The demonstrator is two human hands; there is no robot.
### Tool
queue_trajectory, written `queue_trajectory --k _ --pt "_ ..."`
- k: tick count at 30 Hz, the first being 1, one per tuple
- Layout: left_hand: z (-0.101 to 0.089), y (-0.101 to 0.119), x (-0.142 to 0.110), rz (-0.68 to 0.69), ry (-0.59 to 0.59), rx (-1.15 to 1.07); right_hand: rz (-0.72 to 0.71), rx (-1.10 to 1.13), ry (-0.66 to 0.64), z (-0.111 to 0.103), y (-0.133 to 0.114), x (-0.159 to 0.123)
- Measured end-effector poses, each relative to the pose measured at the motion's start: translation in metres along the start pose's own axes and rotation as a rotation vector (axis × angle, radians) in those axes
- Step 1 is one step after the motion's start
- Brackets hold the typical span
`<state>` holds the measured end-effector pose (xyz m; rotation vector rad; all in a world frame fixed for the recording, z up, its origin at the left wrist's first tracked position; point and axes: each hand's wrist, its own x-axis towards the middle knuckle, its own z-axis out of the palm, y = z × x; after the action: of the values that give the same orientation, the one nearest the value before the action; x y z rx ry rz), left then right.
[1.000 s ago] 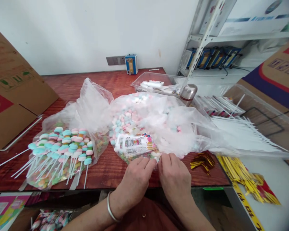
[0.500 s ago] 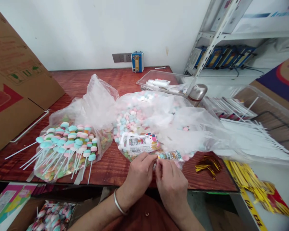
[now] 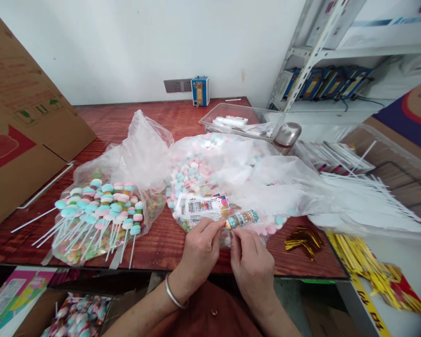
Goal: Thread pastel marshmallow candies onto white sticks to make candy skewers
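Note:
A candy skewer in a printed wrapper [image 3: 243,218] points away to the right, just beyond my fingertips. My left hand [image 3: 202,245] pinches the wrapper's gathered near end between thumb and forefinger. Close beside it, my right hand [image 3: 251,257] is closed with thumb and forefinger together under the same end; what they grip is too small to make out. Flat printed wrappers [image 3: 199,206] lie just past my left hand, on a clear bag of pink, white and blue candies [image 3: 187,171]. Gold twist ties [image 3: 303,241] lie on the table to the right.
Unwrapped candy skewers [image 3: 101,206] lie on a bag at left. White sticks [image 3: 365,192] and a bundle of gold ties [image 3: 358,267] are at right. A steel flask [image 3: 287,135] and a clear tray [image 3: 243,112] stand behind. A cardboard box [image 3: 28,112] borders the left.
The wrapped candy skewer has come into view and tilted upward to the right. My hands have kept together at its gathered end, fingers shifting slightly. The view swung slightly left, then steadied.

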<state>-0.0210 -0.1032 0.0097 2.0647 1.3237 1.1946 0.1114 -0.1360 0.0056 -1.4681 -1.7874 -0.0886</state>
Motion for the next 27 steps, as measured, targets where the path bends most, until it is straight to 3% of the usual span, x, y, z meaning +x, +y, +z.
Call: queue_trajectory --k 3,5,8,10,12,16,20,22,24,27 --pt "-0.002 0.005 0.007 -0.216 0.024 -0.210 0.165 0.239 -0.068 0.000 -0.006 0.001" --pt "-0.003 0.008 0.011 -0.460 0.005 -0.490 0.350 0.457 -0.124 0.002 -0.007 0.004" --pt "-0.003 0.011 0.015 -0.766 -0.114 -0.976 0.593 0.766 -0.176 0.003 -0.004 0.011" --pt "-0.003 0.011 0.016 -0.854 -0.179 -1.154 0.657 0.893 -0.201 0.004 0.000 0.015" --pt "-0.002 0.011 0.015 -0.872 -0.194 -1.188 0.676 0.947 -0.219 0.005 0.002 0.018" --pt "0.000 0.013 0.015 -0.844 -0.133 -1.139 0.676 0.966 -0.176 0.007 0.000 0.017" --pt "0.002 0.014 0.014 -0.759 -0.106 -1.042 0.498 0.709 -0.158 0.010 -0.004 0.016" --pt "0.001 0.012 0.012 -0.613 -0.099 -0.806 0.362 0.504 -0.111 0.011 -0.003 0.015" --pt "0.000 0.008 0.008 -0.375 -0.097 -0.457 0.233 0.311 -0.062 0.011 0.000 0.014" --pt "0.000 -0.001 0.002 -0.061 -0.113 -0.041 0.108 0.190 -0.072 0.009 0.003 0.014"
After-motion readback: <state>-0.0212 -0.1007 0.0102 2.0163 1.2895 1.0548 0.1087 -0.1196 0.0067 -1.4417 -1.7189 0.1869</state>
